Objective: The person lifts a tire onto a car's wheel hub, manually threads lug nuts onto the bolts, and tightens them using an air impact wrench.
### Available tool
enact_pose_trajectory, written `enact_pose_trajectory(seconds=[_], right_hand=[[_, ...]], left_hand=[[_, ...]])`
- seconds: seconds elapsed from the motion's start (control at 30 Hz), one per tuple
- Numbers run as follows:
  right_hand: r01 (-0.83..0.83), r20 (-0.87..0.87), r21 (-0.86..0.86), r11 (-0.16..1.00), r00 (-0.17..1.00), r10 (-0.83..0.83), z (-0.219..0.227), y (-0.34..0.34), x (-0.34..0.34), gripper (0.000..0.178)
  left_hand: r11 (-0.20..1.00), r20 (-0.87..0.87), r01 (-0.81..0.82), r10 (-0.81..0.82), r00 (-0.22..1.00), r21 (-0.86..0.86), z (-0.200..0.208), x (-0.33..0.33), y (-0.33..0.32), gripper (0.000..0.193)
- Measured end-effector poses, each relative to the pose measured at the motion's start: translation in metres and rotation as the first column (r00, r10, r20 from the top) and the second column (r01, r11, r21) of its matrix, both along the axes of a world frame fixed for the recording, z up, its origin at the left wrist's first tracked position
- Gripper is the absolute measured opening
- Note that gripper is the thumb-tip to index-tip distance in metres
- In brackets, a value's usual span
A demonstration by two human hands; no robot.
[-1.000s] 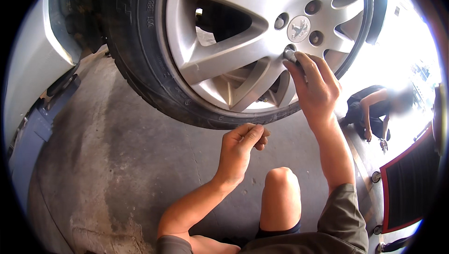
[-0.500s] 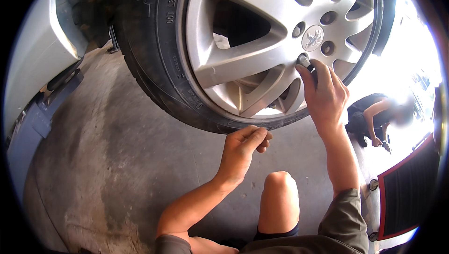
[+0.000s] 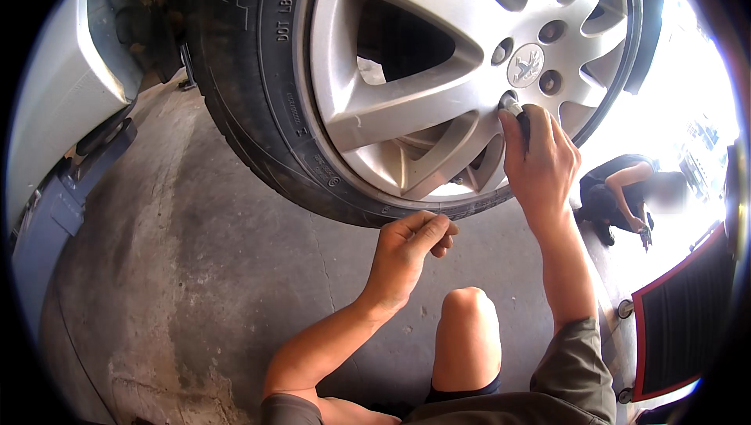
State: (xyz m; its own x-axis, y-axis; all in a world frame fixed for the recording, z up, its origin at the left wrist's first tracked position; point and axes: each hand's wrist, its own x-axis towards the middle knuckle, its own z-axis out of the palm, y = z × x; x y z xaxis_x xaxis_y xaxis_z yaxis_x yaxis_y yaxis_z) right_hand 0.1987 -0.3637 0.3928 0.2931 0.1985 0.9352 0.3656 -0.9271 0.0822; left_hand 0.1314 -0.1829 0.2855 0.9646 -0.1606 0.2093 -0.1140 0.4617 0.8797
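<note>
A silver alloy wheel (image 3: 426, 104) with a black tyre (image 3: 262, 104) hangs in front of me, above the floor. Around its round centre cap (image 3: 525, 65) are recessed bolt holes, and a grey bolt head (image 3: 501, 51) shows in the upper left one. My right hand (image 3: 544, 151) pinches a short silver-and-black socket-like piece (image 3: 512, 104), its silver end in the lower left bolt hole. Just below the tyre's lower edge, my left hand (image 3: 408, 253) is closed with its fingers curled; whatever it may hold is hidden.
A pale car body panel (image 3: 66, 73) and a blue-grey lift arm (image 3: 55, 206) are at the left. To the right, another person (image 3: 626, 190) crouches with a tool in hand. Nearer stands a red-edged black cart (image 3: 680, 315) on castors.
My right hand and the socket-like piece have shifted slightly, with the piece still at the same hole. The wheel has moved a touch. My left hand stays nearly where it was.
</note>
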Motion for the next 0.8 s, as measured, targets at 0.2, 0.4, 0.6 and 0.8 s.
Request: enact_pose_trajectory(seconds=[0.2, 0.4, 0.6, 0.8], right_hand=[[-0.057, 0.056, -0.027, 0.998, 0.997, 0.058, 0.001, -0.001, 0.001, 0.024], [0.044, -0.073, 0.017, 0.999, 0.996, -0.042, 0.001, 0.000, 0.004, 0.020], [-0.129, 0.122, 0.010, 0.992, 0.984, 0.127, 0.000, 0.001, 0.002, 0.025], [-0.076, 0.019, 0.026, 0.997, 0.997, 0.076, 0.003, -0.001, 0.001, 0.019]], left_hand=[[1.000, 0.001, 0.001, -0.001, 1.000, 0.008, 0.001, -0.001, 0.002, 0.027], [1.000, 0.006, 0.013, -0.013, 1.000, 0.008, 0.002, -0.002, 0.001, 0.027], [1.000, -0.001, 0.002, -0.002, 1.000, 0.013, 0.005, -0.005, 0.001, 0.027], [1.000, 0.009, 0.009, -0.009, 1.000, 0.023, 0.010, -0.011, 0.000, 0.027]])
